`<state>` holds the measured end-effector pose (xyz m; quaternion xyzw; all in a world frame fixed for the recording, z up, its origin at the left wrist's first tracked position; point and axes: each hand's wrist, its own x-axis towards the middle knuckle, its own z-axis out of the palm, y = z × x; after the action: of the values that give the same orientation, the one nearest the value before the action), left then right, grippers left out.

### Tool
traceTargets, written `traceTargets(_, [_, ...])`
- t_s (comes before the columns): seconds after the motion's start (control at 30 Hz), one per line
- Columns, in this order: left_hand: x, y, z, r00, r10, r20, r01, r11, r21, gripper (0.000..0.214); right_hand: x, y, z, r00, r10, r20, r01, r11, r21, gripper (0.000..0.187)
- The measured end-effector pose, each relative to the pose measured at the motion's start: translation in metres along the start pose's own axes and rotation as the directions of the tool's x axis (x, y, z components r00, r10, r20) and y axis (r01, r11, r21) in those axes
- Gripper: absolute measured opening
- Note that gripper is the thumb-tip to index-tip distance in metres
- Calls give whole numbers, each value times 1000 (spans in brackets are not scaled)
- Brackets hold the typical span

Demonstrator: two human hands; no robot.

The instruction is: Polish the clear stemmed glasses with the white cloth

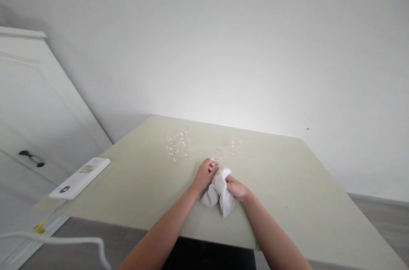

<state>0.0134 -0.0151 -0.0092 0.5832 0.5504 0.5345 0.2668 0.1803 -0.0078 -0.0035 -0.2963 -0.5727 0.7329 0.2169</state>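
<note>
Glass (216,156), clear and stemmed, upright near the middle of the pale greenish surface (287,185), gripped low down by the left hand (204,174), fingers curled about the stem or lower bowl; exact contact too small to tell. White cloth (219,193) bunched just below the glass, draped onto the surface in two hanging folds, clutched from the right side by the right hand (235,188), fingers closed into the fabric. Both hands close together, cloth between them and touching both; upper edge of the cloth up against the base of the glass.

Beyond the hands, toward the far left of the surface, a tight cluster of clear glasses (177,144), standing upright and touching or nearly touching one another; count hard to make out. Farther right and apart from that cluster, one single clear glass (235,144), upright, near the held one but not touching it.

At the left edge of the surface, well apart from the hands, a flat white device (79,177) with a dark round spot at its near end, lying lengthwise. Behind it, a white cabinet (28,104) with a dark handle (31,158). Plain white wall (239,40) behind everything. In the lower left corner, a white curved rail (64,242), blurred.
</note>
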Motion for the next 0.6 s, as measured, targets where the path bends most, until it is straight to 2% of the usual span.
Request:
traceTargets(0.13, [0, -5, 2, 1000, -13, 19, 12, 998, 55, 23, -1, 1, -1, 1000, -13, 17, 14, 999, -35, 42])
traceTargets(0.23, [-2, -6, 5, 995, -25, 98, 22, 999, 28, 25, -3, 1, -3, 990, -1, 142, 14, 995, -96, 38])
traceTargets(0.33, [-4, -5, 7, 990, 8, 142, -13, 999, 36, 33, -5, 2, -4, 953, 43, 299, 6, 987, -161, 34])
traceTargets(0.43, [-4, -4, 7, 973, 76, 219, -94, 993, 72, 39, -7, 2, -4, 918, 68, 391, 14, 979, -202, 33])
traceTargets(0.53, [-4, -4, 7, 929, 147, 338, -206, 968, 145, 35, -6, 3, -4, 914, 50, 402, 41, 976, -215, 30])
traceTargets(0.6, [-4, -6, 8, 908, 158, 388, -255, 943, 212, 41, -5, 3, -4, 917, 33, 398, 59, 974, -218, 29])
